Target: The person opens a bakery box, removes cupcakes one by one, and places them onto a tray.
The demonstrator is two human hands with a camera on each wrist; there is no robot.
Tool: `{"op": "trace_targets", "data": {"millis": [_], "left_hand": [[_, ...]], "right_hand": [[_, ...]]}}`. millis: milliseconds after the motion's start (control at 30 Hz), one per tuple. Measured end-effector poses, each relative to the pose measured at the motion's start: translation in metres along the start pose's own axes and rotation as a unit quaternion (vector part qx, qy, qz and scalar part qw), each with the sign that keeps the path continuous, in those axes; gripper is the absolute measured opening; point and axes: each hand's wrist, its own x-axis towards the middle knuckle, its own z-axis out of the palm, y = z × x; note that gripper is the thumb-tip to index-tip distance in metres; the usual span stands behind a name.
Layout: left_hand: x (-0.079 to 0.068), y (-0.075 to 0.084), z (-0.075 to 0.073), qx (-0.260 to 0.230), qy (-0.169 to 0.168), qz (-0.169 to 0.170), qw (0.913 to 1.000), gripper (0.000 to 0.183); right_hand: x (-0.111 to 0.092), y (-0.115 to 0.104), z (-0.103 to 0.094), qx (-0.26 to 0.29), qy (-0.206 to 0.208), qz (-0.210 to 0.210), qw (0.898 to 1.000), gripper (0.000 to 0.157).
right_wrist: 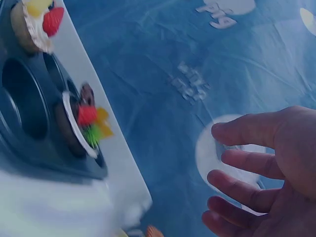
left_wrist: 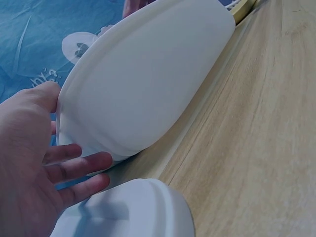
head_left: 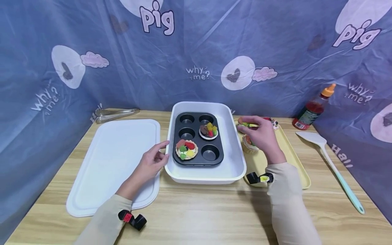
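A black muffin tin [head_left: 197,160] lies inside a deep white bin [head_left: 206,178]. Its front-left cup holds a fruit tart [head_left: 186,149], and a cupcake topped with fruit and chocolate [head_left: 209,131] sits in the middle-right cup. My left hand [head_left: 152,159] touches the bin's left rim, its fingers loosely extended in the left wrist view. To the right, my right hand [head_left: 261,136] hovers over the far end of a yellow tray [head_left: 294,154], fingers spread and apart in the right wrist view, holding nothing. Beneath it is another fruit-topped cupcake [head_left: 249,144], with more food pieces partly hidden behind.
A white tray [head_left: 113,163] lies on the left, with metal tongs [head_left: 116,115] behind it. At the right stand a sauce bottle [head_left: 312,110] and, lying flat, a white spatula with a mint handle [head_left: 332,166]. A blue patterned cloth [head_left: 196,51] hangs behind the table.
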Motion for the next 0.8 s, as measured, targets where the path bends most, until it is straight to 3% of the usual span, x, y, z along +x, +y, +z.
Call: {"op": "trace_targets", "data": {"millis": [200, 533, 800], "left_hand": [[0.0, 0.0, 0.0, 0.001, -0.002, 0.001, 1.0, 0.048], [0.0, -0.002, -0.001, 0.003, -0.003, 0.003, 1.0, 0.049], [0.0, 0.001, -0.001, -0.004, -0.002, 0.0, 1.0, 0.049]], "right_hand": [[0.015, -0.016, 0.027, 0.008, -0.059, 0.015, 0.998, 0.041], [0.035, -0.031, 0.068, -0.064, -0.163, 0.037, 0.984, 0.055], [0.041, -0.026, 0.087, -0.055, -0.165, 0.026, 0.984, 0.059]]}}
